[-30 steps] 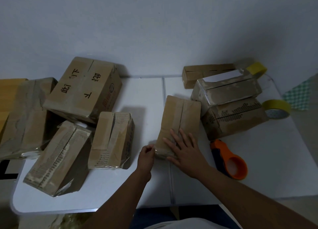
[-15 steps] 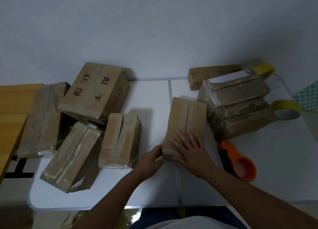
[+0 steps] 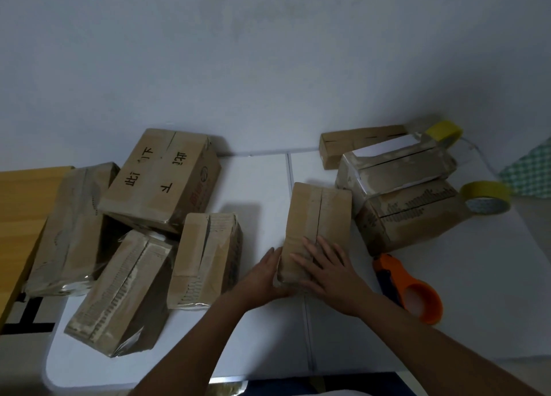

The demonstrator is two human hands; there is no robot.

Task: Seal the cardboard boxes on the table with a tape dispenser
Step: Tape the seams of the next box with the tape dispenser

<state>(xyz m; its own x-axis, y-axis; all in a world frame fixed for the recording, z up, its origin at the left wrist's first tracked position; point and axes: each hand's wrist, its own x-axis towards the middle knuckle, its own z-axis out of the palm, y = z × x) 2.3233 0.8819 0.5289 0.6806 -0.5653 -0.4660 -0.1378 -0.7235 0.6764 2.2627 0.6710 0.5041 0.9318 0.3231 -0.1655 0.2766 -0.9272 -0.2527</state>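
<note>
A small brown cardboard box (image 3: 317,217) lies in the middle of the white table (image 3: 262,336), its centre seam running away from me. My right hand (image 3: 326,269) rests flat on the near end of its top, fingers spread and straight. My left hand (image 3: 265,272) touches the box's near left side with straight fingers. An orange tape dispenser (image 3: 413,291) lies on the table just right of my right wrist, untouched.
Several taped boxes (image 3: 205,255) crowd the table's left half. A stack of boxes (image 3: 405,217) stands at the right rear, with two yellow tape rolls (image 3: 484,197) beside it. A wooden surface (image 3: 21,214) adjoins the left side. The wall runs behind.
My left hand has moved from the box's near corner, where its fingers were curled, to lie with straight fingers along the left side. My right hand stays on top. The view has shifted left.
</note>
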